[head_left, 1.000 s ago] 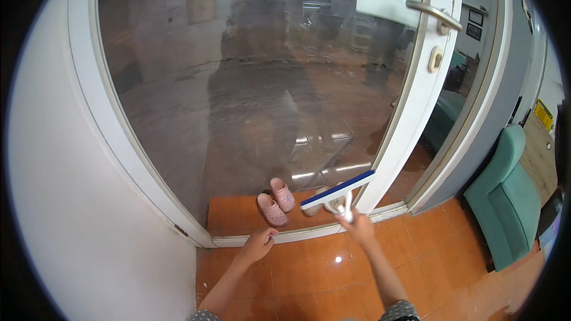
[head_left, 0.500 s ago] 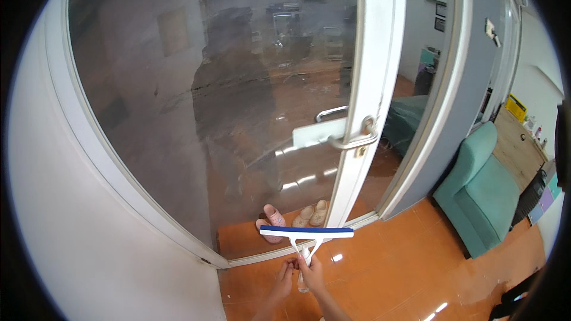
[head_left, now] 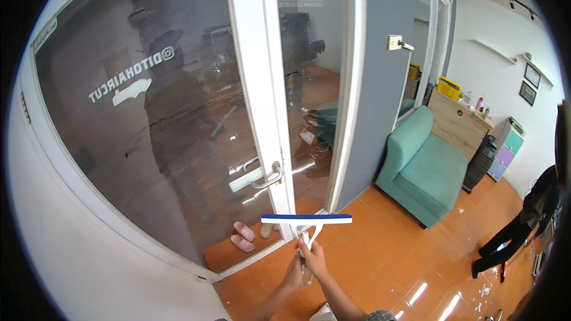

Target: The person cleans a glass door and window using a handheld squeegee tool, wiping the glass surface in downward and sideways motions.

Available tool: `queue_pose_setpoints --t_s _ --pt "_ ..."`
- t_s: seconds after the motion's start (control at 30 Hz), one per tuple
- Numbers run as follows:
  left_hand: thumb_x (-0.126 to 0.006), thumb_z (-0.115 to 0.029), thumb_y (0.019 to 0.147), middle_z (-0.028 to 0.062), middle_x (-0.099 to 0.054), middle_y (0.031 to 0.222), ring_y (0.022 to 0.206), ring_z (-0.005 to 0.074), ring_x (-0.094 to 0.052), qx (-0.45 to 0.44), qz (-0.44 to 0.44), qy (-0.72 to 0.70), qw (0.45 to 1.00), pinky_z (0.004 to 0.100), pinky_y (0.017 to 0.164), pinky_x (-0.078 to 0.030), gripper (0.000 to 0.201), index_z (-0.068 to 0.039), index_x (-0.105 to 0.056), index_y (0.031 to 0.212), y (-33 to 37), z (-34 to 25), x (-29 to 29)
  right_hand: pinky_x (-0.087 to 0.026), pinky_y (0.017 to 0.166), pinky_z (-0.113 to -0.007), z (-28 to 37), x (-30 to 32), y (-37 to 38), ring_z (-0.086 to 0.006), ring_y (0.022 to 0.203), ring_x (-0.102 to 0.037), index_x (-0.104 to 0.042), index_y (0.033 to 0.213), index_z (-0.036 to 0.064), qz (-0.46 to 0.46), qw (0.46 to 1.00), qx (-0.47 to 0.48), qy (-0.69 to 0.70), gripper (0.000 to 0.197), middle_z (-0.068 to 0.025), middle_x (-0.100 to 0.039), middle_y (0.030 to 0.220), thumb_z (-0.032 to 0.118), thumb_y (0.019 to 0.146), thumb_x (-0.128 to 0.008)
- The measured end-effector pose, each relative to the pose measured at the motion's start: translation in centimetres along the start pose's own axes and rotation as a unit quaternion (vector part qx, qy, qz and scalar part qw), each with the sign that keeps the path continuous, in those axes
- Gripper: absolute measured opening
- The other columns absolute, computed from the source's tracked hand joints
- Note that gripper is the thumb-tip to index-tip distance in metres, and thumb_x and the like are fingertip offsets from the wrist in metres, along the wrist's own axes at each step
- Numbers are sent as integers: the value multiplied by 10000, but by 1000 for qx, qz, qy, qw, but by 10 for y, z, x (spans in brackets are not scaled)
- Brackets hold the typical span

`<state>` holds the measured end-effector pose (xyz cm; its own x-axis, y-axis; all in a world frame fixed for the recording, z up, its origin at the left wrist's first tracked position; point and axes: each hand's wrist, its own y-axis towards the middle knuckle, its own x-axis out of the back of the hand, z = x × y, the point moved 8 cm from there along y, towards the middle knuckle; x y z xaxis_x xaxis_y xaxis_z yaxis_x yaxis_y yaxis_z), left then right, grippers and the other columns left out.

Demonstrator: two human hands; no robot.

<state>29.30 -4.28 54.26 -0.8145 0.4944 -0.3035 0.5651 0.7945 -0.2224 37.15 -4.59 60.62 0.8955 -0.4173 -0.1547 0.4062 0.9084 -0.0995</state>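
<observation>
Closest to me, both of my hands meet low in the view on the handle of a window squeegee (head_left: 306,220). My right hand (head_left: 315,258) wraps the clear handle with its fingers pressed together around it; my left hand (head_left: 292,272) sits just beside and slightly below it, and I cannot tell whether its fingers grip the handle or only rest against it. The squeegee stands upright, its blue and white blade level above my hands, held in the air over the orange tiled floor (head_left: 380,261) and just in front of the white door frame (head_left: 262,95). Just past the blade, a metal door handle (head_left: 267,177) sticks out from the frame. Behind the glass door (head_left: 154,119) a pair of pink slippers (head_left: 242,236) lies on the floor. Farther right stands a teal sofa (head_left: 425,169), then a wooden cabinet (head_left: 459,120) against the wall. At the far right edge a person in dark clothes (head_left: 523,220) bends over.
</observation>
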Motion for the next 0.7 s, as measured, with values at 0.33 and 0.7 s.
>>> queue_pose_setpoints --t_s 0.33,0.7 --pt "-363 -204 998 81 -498 1178 1065 149 -483 -125 129 101 978 285 933 -375 321 -9 -427 1246 13 -88 -150 -461 604 -249 119 129 -17 -97 667 -548 -525 845 30 -23 995 73 62 282 -38 -578 747 279 969 -481" --pt "-427 -164 976 56 -596 974 942 144 -551 -95 240 184 948 278 859 -417 213 -5 -555 1037 92 -61 -267 -474 679 -280 139 289 -15 -130 720 -569 -516 869 27 -168 974 148 40 225 -46 -570 755 220 974 -466"
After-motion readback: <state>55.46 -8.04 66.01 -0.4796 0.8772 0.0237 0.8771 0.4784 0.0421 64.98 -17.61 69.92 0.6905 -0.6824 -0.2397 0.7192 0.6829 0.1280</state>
